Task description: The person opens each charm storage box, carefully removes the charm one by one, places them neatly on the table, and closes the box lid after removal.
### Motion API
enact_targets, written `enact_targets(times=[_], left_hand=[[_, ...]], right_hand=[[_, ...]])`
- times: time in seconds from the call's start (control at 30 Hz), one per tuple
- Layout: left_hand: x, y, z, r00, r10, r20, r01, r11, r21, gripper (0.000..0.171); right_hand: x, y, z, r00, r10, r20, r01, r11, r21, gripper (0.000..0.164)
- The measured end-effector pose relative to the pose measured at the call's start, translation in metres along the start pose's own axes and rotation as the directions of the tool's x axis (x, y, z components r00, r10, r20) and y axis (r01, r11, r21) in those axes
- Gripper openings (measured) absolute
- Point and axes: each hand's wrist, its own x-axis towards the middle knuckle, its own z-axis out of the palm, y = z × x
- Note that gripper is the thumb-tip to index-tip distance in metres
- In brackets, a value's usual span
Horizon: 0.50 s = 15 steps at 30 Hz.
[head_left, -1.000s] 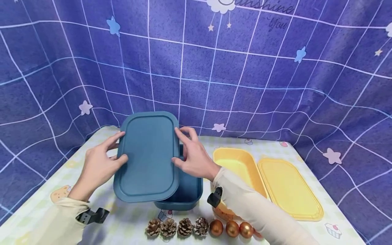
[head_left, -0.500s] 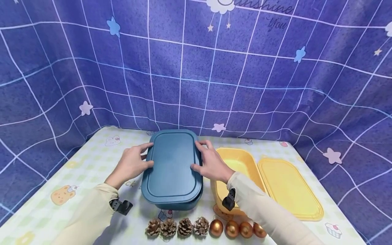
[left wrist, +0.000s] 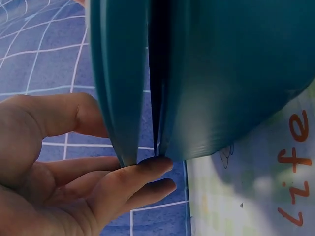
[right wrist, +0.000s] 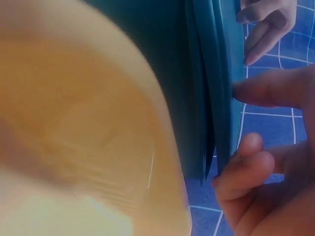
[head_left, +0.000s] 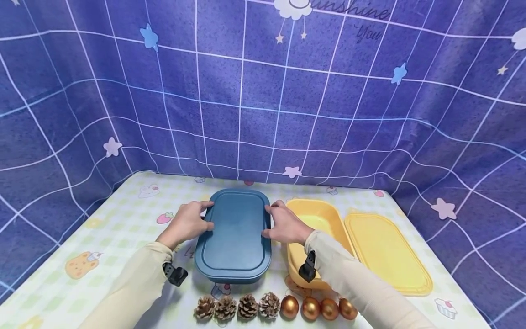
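Note:
A dark blue rectangular lid (head_left: 236,230) lies over a matching blue box (left wrist: 236,73) in the middle of the table. In both wrist views a narrow dark gap shows between lid and box rim. My left hand (head_left: 186,224) holds the lid's left edge, thumb on top and fingers at the side; in the left wrist view its fingertips reach across to the box rim. On the opposite edge, my right hand (head_left: 286,225) pinches the lid between thumb and fingers. The lid hides the box's inside.
Right of the blue box stands an uncovered yellow box (head_left: 324,219), partly behind my right forearm. Its yellow lid (head_left: 388,251) lies flat beyond it. Several pine cones (head_left: 248,306) and several copper-coloured balls (head_left: 310,308) line the front. A blue curtain (head_left: 263,91) hangs behind.
Both hands have brought the blue lid rightward and down from a tilted position left of the blue box onto its top. The box stays in place.

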Motion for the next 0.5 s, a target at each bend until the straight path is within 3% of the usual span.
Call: enact_targets(times=[0.5], left_hand=[[0.0072, -0.0076, 0.0101, 0.996, -0.044, 0.078, 0.048, 0.997, -0.055, 0.065]], right_hand=[[0.0068, -0.0031, 0.0002, 0.996, 0.038, 0.075, -0.031, 0.995, -0.092, 0.072]])
